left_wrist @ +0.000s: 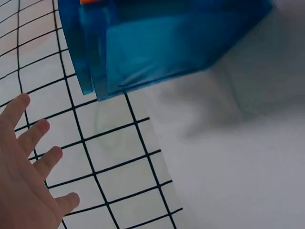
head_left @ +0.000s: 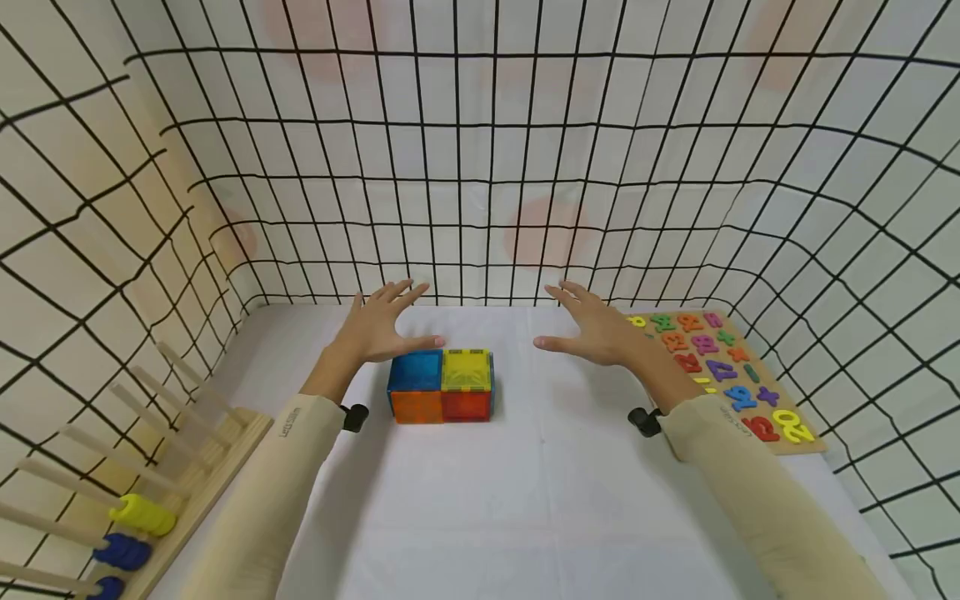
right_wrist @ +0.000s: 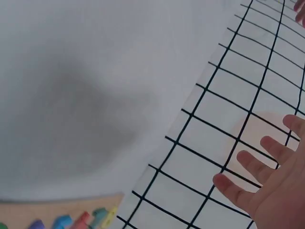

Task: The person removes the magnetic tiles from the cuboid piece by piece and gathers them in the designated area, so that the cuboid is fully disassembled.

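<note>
A block of see-through coloured magnetic tiles (head_left: pixel 441 387) stands on the white table, blue and yellow on top, orange and red in front. My left hand (head_left: pixel 378 327) is spread just behind and left of it, with the thumb above the blue top; whether they touch cannot be told. In the left wrist view, blue tile walls (left_wrist: pixel 162 52) fill the upper part, apart from the spread fingers (left_wrist: pixel 34 136). My right hand (head_left: pixel 592 327) hovers to the right of the block, fingers spread and holding nothing. The right wrist view shows its fingers (right_wrist: pixel 255 167) over bare cloth.
At the right lies a wooden number board (head_left: pixel 802 450) with colourful digits, partly under my right forearm. A wooden peg stand (head_left: pixel 202 492) with yellow and blue rings is at the left. Black wire mesh (head_left: pixel 491 179) encloses the table's back and sides.
</note>
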Tool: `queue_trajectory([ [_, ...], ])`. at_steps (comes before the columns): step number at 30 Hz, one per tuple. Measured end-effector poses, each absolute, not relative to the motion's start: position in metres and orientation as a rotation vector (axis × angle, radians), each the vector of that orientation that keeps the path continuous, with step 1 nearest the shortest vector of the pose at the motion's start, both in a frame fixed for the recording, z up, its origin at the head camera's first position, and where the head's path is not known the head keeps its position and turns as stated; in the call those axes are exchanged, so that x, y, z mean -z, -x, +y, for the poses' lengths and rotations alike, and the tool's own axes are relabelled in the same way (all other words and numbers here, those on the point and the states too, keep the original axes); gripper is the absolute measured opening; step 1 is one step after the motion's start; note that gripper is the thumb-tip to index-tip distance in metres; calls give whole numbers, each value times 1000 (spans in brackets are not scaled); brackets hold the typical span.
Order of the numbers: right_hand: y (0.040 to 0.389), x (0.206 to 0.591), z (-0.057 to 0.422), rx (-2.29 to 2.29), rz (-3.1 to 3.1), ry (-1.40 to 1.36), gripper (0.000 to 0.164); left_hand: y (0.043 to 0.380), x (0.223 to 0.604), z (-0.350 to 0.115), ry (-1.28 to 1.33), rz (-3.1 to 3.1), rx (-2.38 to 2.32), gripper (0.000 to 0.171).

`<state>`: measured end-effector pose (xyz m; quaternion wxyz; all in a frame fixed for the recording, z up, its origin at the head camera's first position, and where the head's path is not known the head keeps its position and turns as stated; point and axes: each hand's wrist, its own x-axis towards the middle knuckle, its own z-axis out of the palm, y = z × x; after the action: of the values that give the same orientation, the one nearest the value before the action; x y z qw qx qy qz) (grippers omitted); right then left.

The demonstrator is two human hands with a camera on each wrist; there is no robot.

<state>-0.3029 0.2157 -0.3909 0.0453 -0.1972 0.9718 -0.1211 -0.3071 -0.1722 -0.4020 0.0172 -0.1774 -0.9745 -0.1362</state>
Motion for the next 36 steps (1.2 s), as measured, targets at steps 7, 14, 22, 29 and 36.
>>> queue_trajectory([
  [7,284,405,208,526,2923,609,103,290,410,-175,612,-2936,529,99],
  [14,268,421,194,662,2911,639,98,270,424,-181,623,-2869,687,93],
  [22,256,436,177,850,2859,728,91,253,439,-180,620,-2819,805,92],
  [29,253,445,168,931,2821,760,89,247,450,-178,586,-2814,877,90],
  [36,250,449,157,960,2799,736,90,246,459,-177,567,-2805,938,88],
])
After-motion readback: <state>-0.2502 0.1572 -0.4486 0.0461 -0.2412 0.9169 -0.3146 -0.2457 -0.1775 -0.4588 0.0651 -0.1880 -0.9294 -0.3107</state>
